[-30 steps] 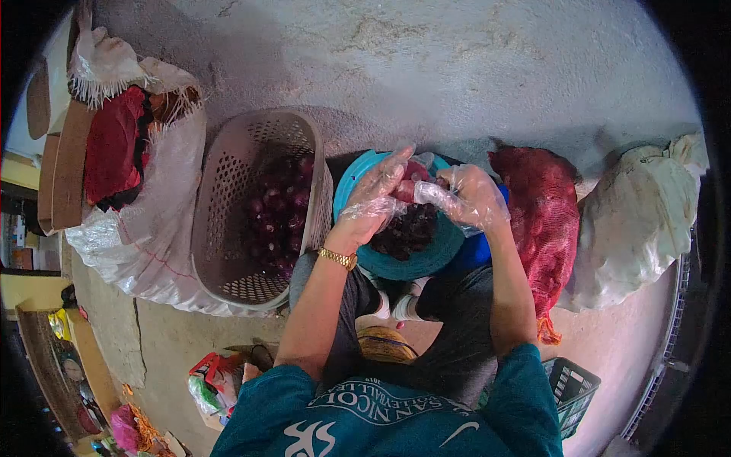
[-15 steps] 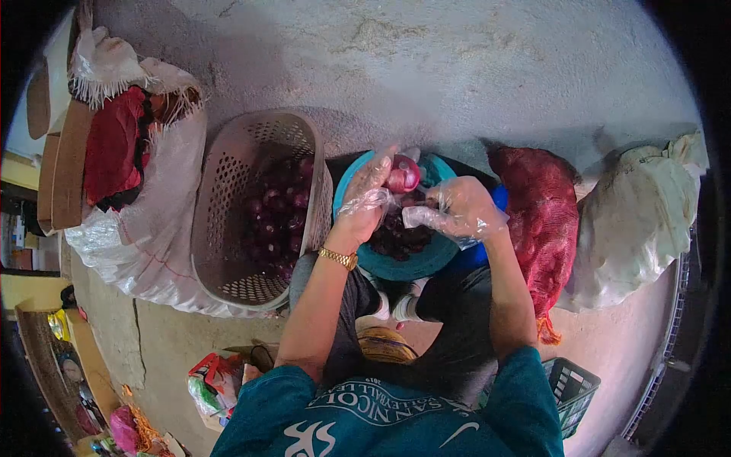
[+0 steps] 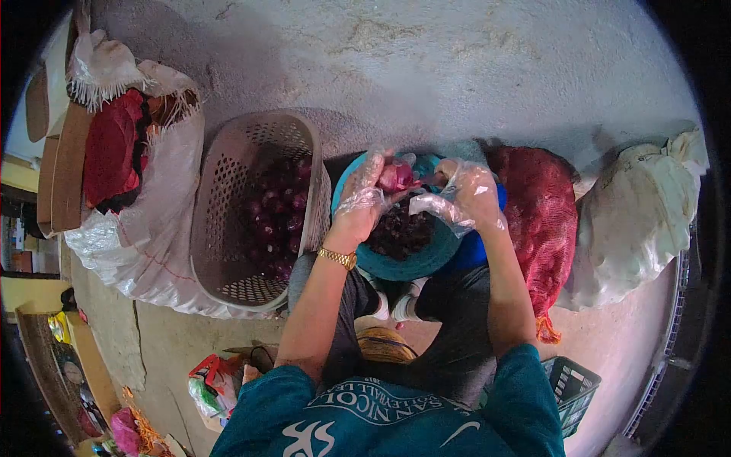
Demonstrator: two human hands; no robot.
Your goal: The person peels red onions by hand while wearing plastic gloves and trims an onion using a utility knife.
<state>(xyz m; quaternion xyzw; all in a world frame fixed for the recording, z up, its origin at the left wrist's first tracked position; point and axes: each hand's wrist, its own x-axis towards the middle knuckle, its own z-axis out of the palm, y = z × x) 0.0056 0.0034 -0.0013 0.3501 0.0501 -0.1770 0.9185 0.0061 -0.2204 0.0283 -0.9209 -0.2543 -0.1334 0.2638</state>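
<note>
My left hand [image 3: 364,194], in a clear plastic glove and with a gold watch at the wrist, is closed round a red onion [image 3: 396,177]. Just right of it is my right hand [image 3: 466,195], gloved the same way, its fingers curled together near the onion's side; whatever is in them is hidden. Both hands are above a teal basin [image 3: 388,268] that holds a heap of dark purple onion skins [image 3: 402,232]. Left of the basin, a grey-brown perforated basket [image 3: 215,217] contains many red onions [image 3: 280,213].
A red mesh sack [image 3: 537,221] and a pale sack [image 3: 636,225] lean by the wall on the right. Left of the basket stands a large white woven sack [image 3: 152,236]. A dark green crate [image 3: 571,388] sits beside my right side.
The onion has turned and tipped in my left hand. My right hand has shifted slightly up, with its fingers drawn along beside the onion.
</note>
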